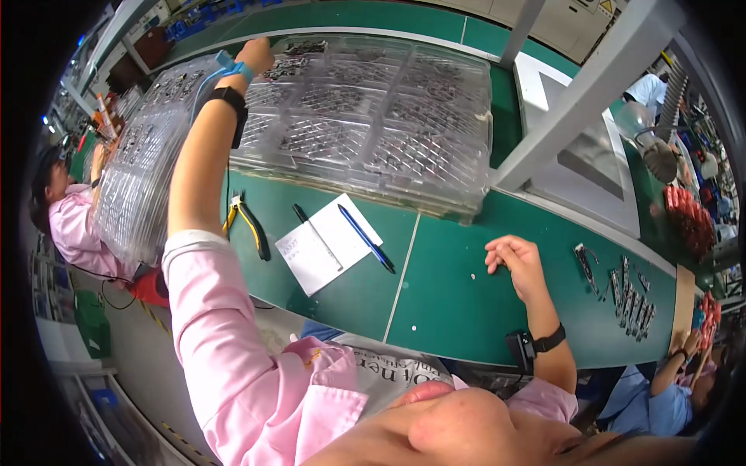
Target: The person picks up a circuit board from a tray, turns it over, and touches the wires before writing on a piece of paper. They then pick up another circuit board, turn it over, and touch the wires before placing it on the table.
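Observation:
My left hand reaches out to the far left corner of a stack of clear plastic trays. Its fingers look curled down over small dark parts in a top compartment; whatever they grip is hidden. A blue strap and a black band circle that wrist. My right hand hovers or rests over the green bench, fingers loosely bent and apart, with nothing visible in them. To its right lie several small dark metal-and-black assemblies and a separate one.
Yellow-and-black pliers, white paper, a grey pen and a blue pen lie before the trays. More trays stand left. A grey metal post rises at right. Co-workers sit left and right.

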Action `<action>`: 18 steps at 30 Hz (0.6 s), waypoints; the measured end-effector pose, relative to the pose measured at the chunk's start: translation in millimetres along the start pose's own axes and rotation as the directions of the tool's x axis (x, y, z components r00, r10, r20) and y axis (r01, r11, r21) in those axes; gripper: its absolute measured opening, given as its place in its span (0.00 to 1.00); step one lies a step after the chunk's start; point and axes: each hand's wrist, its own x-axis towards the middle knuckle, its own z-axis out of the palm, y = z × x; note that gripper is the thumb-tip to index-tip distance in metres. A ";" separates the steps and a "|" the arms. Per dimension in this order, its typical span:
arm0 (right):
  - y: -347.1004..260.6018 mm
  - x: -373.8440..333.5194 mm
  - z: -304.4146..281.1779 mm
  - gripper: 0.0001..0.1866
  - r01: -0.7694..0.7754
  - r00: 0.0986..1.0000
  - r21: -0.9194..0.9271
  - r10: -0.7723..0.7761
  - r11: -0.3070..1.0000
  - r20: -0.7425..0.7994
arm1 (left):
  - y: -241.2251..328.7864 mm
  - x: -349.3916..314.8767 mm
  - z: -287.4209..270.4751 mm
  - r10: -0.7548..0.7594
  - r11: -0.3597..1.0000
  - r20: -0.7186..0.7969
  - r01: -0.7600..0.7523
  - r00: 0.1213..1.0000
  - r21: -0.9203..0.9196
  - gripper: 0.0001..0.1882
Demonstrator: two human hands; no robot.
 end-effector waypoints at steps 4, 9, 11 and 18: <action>0.9 3.2 -6.2 0.09 -0.023 0.999 -0.072 0.026 0.997 0.043 | 9.6 33.6 32.2 -0.122 0.989 0.246 0.096 0.961 0.117 0.10; -2.2 6.0 -14.0 0.08 -0.124 0.991 0.000 0.124 0.992 0.040 | -0.6 50.9 89.6 0.026 0.921 0.494 -0.214 0.869 0.327 0.10; -4.9 8.4 -14.2 0.08 -0.139 0.988 0.081 0.133 0.987 0.080 | -32.1 46.8 98.5 0.013 0.948 0.415 -0.143 0.910 0.284 0.10; 0.4 8.8 -23.4 0.08 -0.114 0.993 0.070 0.113 0.991 0.022 | 20.2 31.7 58.7 0.150 0.814 0.466 -0.376 0.872 0.442 0.09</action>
